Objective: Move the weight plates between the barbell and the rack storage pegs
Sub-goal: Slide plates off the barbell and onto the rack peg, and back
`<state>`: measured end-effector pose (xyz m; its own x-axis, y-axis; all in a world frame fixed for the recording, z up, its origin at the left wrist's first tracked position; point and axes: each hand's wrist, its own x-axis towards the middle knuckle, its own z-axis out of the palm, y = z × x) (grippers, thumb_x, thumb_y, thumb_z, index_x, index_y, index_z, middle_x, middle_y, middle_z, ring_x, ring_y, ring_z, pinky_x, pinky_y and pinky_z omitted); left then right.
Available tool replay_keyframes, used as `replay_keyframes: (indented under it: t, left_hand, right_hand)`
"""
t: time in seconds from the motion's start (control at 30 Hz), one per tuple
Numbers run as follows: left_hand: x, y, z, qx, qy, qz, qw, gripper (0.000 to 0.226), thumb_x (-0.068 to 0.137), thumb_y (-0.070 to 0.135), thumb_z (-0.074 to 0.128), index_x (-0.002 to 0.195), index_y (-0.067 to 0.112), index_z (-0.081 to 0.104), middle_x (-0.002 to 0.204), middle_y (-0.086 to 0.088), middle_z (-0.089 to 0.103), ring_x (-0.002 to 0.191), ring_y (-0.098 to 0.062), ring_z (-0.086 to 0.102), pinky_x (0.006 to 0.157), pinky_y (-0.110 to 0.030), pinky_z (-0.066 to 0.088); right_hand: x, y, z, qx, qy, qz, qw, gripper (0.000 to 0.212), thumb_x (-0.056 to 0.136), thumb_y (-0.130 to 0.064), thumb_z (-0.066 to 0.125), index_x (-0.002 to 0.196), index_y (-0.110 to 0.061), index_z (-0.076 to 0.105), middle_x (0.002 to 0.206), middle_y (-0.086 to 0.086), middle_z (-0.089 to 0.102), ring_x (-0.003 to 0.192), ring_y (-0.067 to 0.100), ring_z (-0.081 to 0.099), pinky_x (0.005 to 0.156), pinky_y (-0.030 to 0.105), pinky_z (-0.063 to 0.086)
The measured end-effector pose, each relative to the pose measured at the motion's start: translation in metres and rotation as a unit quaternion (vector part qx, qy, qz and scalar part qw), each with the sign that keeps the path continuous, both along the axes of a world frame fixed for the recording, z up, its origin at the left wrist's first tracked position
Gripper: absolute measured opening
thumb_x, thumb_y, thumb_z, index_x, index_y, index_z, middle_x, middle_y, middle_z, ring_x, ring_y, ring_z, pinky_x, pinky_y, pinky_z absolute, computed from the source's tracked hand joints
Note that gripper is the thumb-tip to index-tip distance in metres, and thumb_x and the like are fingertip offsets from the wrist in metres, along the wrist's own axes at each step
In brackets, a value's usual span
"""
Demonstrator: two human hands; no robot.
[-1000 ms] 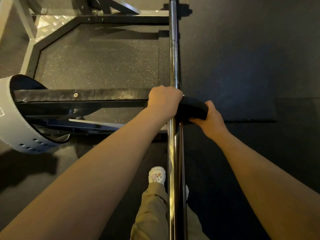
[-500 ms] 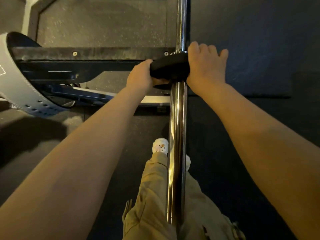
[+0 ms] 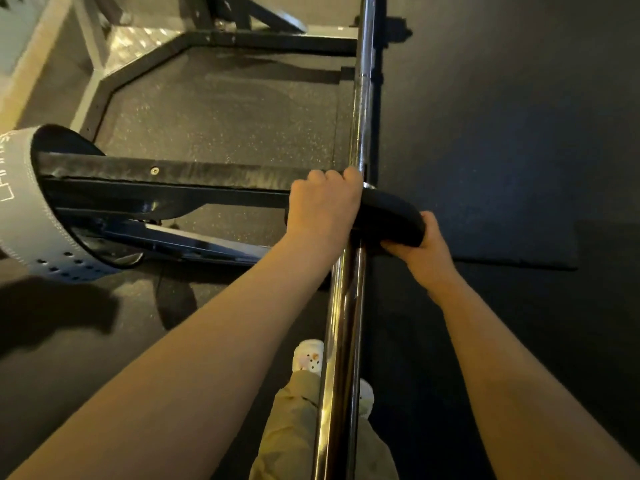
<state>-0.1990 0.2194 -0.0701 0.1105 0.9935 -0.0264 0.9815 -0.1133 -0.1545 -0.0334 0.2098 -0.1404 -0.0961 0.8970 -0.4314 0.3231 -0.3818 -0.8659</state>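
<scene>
A chrome barbell (image 3: 362, 109) runs from the top of the view down past my legs. A small black weight plate (image 3: 393, 216) sits on the barbell sleeve, seen edge-on. My left hand (image 3: 323, 207) grips the plate's left rim with curled fingers. My right hand (image 3: 420, 249) holds the plate's lower right rim, fingers wrapped under it. Most of the plate's left half is hidden by my left hand.
A black rack safety arm (image 3: 166, 174) reaches in from the left up to the barbell. A grey lifting belt (image 3: 24, 209) hangs around it at far left. The rack's base frame (image 3: 263, 41) lies on the rubber floor (image 3: 502, 133) ahead. My feet stand beside the bar.
The view has tilted back up and the plate sits lower in frame. My right hand moved from over the plate's top to its lower right rim; my left hand moved up over its left rim.
</scene>
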Motion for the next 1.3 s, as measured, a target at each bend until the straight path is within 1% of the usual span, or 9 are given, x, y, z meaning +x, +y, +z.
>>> replay_keyframes:
  t: [0.17,0.33,0.47,0.6,0.7,0.77,1.03,1.17,1.3]
  left_hand:
    - [-0.003,0.003,0.004,-0.018,0.013,0.004,1.0,0.039,0.086,0.012,0.064,0.118,0.013,0.041,0.107,-0.006,0.059,0.096,-0.025,0.058,0.063,-0.032,0.036]
    - [-0.008,0.001,0.001,-0.011,-0.028,0.018,0.999,0.038,0.085,0.012,0.066,0.113,0.014,0.041,0.105,-0.006,0.059,0.096,-0.025,0.058,0.063,-0.031,0.036]
    - [-0.03,-0.015,-0.017,0.014,-0.118,0.039,0.992,0.036,0.084,0.018,0.069,0.107,0.016,0.041,0.097,-0.001,0.058,0.087,-0.021,0.058,0.064,-0.031,0.04]
    - [-0.058,-0.037,-0.053,-0.056,-0.322,0.148,0.933,0.037,0.083,0.028,0.072,0.104,0.022,0.041,0.095,0.006,0.056,0.087,-0.014,0.059,0.075,-0.033,0.051]
    - [-0.063,-0.053,-0.076,-0.104,-0.455,0.186,0.865,0.048,0.079,0.031,0.075,0.115,0.02,0.046,0.1,0.013,0.053,0.099,-0.009,0.056,0.079,-0.02,0.043]
    - [-0.064,-0.058,-0.082,-0.105,-0.482,0.192,0.848,0.049,0.078,0.029,0.075,0.116,0.017,0.047,0.099,0.016,0.052,0.098,-0.005,0.053,0.076,-0.015,0.039]
    - [-0.054,-0.057,-0.045,-0.081,-0.326,0.165,0.927,0.04,0.083,0.032,0.07,0.112,0.019,0.046,0.096,0.008,0.054,0.094,-0.015,0.06,0.087,-0.034,0.047]
    - [-0.031,-0.063,-0.016,-0.01,-0.174,0.125,0.977,0.03,0.089,0.027,0.062,0.11,0.019,0.043,0.098,0.004,0.057,0.096,-0.018,0.058,0.088,-0.033,0.038]
    - [0.002,-0.062,0.002,0.001,-0.052,0.056,0.997,0.033,0.089,0.028,0.059,0.115,0.017,0.041,0.105,-0.001,0.055,0.1,-0.02,0.054,0.087,-0.034,0.038]
  right_hand:
    - [0.002,0.005,0.0,0.002,-0.003,0.011,1.0,0.044,0.083,-0.009,0.069,0.104,-0.033,0.04,0.103,-0.015,0.051,0.094,0.0,0.05,0.074,0.018,0.041]
    - [-0.004,-0.001,0.01,0.021,-0.076,0.021,0.997,0.044,0.08,-0.023,0.073,0.105,-0.035,0.039,0.099,-0.018,0.05,0.102,0.007,0.05,0.102,0.047,0.04]
    - [-0.009,-0.005,0.034,0.09,-0.189,0.072,0.975,0.036,0.082,-0.034,0.07,0.102,-0.031,0.04,0.091,-0.018,0.046,0.087,0.002,0.043,0.1,0.04,0.027]
    - [-0.031,-0.01,0.057,0.223,-0.32,0.135,0.911,0.037,0.083,-0.039,0.066,0.11,-0.027,0.044,0.102,-0.012,0.042,0.098,0.007,0.039,0.093,0.037,0.028]
    - [-0.048,-0.018,0.059,0.305,-0.39,0.164,0.853,0.045,0.083,-0.043,0.063,0.12,-0.024,0.044,0.109,-0.005,0.046,0.103,0.015,0.042,0.086,0.034,0.025]
    - [-0.05,-0.025,0.054,0.332,-0.407,0.155,0.837,0.045,0.082,-0.043,0.064,0.118,-0.023,0.046,0.108,-0.002,0.048,0.1,0.017,0.044,0.081,0.031,0.02]
    - [-0.023,-0.023,0.04,0.265,-0.301,0.141,0.905,0.04,0.082,-0.043,0.067,0.112,-0.03,0.043,0.105,-0.013,0.039,0.098,0.005,0.034,0.087,0.029,0.021]
    - [-0.003,-0.032,0.025,0.122,-0.094,0.082,0.985,0.037,0.08,-0.024,0.073,0.102,-0.033,0.045,0.106,-0.012,0.05,0.101,0.007,0.048,0.092,0.03,0.036]
    - [0.009,-0.051,0.007,-0.031,0.085,-0.016,0.996,0.037,0.082,-0.01,0.069,0.104,-0.034,0.051,0.11,-0.01,0.056,0.1,0.003,0.052,0.078,0.022,0.042]
